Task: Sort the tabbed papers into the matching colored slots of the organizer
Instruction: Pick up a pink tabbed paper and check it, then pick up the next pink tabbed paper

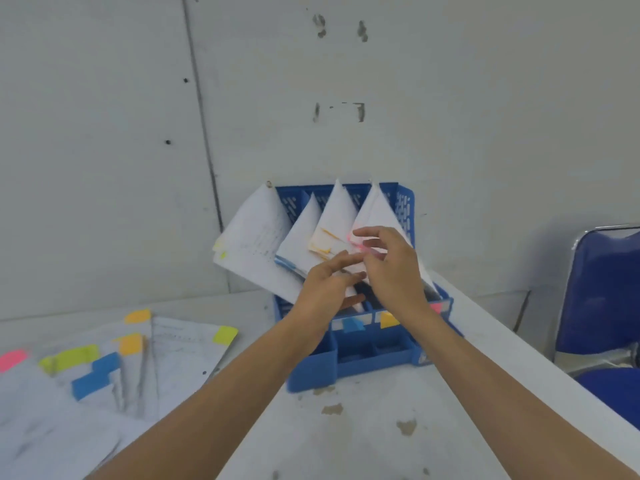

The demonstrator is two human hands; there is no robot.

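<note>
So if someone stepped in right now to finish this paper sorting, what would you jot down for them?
Left hand: fingers straight, resting against papers in the organizer.
Right hand: seems to pinch the pink-tabbed papers in the rightmost slot.
Done: yellow-tabbed papers, blue-tabbed papers and orange-tabbed papers stand in separate slots, left to right.
Left: the loose pile on the table, left of the organizer, showing pink, yellow, blue and orange tabs.

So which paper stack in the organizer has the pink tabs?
The rightmost stack, pinched by the right hand; the others carry orange, blue and yellow tabs.
</note>
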